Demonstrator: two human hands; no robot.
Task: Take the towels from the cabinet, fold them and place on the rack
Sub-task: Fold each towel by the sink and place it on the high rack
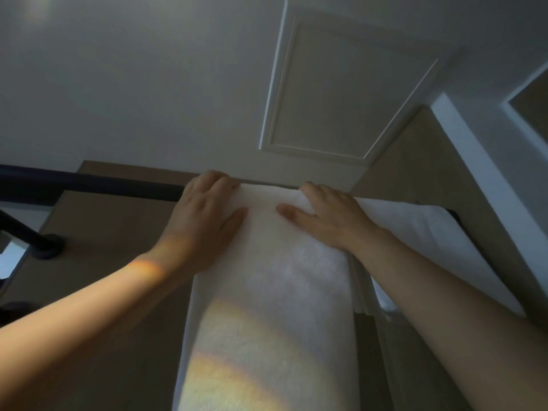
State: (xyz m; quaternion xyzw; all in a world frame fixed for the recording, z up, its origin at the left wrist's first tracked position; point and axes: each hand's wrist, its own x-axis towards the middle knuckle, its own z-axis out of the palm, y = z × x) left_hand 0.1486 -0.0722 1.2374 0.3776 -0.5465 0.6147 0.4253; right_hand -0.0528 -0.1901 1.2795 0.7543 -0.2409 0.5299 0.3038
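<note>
From here the white folded terry-cloth towel (267, 292) looks soft and nubbly, matt all over, and I can make out its looped pile best low down where the light falls. The second white cloth towel (421, 223) seems to be the same stuff, though it is blurred. The dark round rack bar (89, 186) looks smooth with a faint sheen; I cannot tell metal from coated tube. The white panelled ceiling hatch (341, 93) and the beige wall (103, 307) look painted, matt and even.
</note>
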